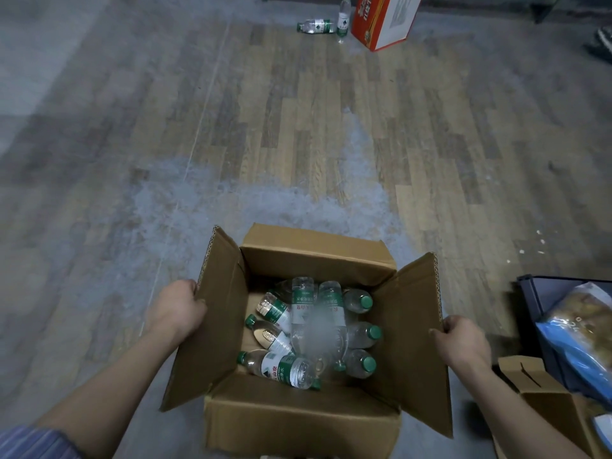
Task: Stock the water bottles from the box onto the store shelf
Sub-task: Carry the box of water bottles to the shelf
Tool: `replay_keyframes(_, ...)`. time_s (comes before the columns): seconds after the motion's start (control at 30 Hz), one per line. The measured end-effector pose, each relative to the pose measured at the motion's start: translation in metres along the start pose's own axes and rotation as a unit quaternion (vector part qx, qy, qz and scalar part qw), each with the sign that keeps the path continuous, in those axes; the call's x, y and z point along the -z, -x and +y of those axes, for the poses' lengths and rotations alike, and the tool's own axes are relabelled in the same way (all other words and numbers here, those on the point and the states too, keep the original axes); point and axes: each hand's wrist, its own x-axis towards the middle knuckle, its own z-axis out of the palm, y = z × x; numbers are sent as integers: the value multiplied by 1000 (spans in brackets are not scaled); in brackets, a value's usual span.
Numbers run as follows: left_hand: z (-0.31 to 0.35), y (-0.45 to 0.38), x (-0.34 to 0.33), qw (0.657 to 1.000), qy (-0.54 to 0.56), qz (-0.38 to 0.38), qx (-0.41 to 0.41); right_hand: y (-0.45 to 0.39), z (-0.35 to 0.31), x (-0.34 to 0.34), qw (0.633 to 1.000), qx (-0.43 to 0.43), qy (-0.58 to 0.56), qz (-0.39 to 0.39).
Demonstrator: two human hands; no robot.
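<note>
Both hands hold an open cardboard box [298,422] by its side flaps: the left hand [177,308] curls over the edge of the left flap, the right hand [462,342] grips the edge of the right flap. Between the hands, in the bottom of the box, lies a loose heap of water bottles [308,329], clear with green caps and green-and-white labels, pointing every way. No store shelf is in view, so the step in hand looks like carrying or shifting the box toward it. To do that well, it would be safer to move the grip from the flaps down to the box walls or under its base, since flaps can bend or tear under a load of water, and to keep the box level so the bottles do not roll. The labels carry Chinese characters, too blurred to read with certainty. Far ahead of the hands, two more bottles [316,26] are on the wooden floor [298,127], one lying and one upright, beside a red-and-white carton [384,18] whose lettering cannot be made out. Just past the right hand sit a dark bin [530,293] holding a blue bag [576,336] and a smaller cardboard box [543,402].
</note>
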Motion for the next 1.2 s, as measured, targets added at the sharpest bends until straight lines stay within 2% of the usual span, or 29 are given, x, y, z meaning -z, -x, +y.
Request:
replay_keyframes(0.4,26,87,120,1000,-6,19,-6,80,-26,143,1000,14,14,3)
replay_keyframes(0.7,49,132,193,999,-9,48,-13,106,-39,231,998,51,21,10)
replay_keyframes(0.97,81,141,243,996,-12,79,-30,105,-59,286,997,67,17,35)
replay_keyframes(1.2,113,108,279,994,-16,88,-66,83,-99,315,997,61,6,53)
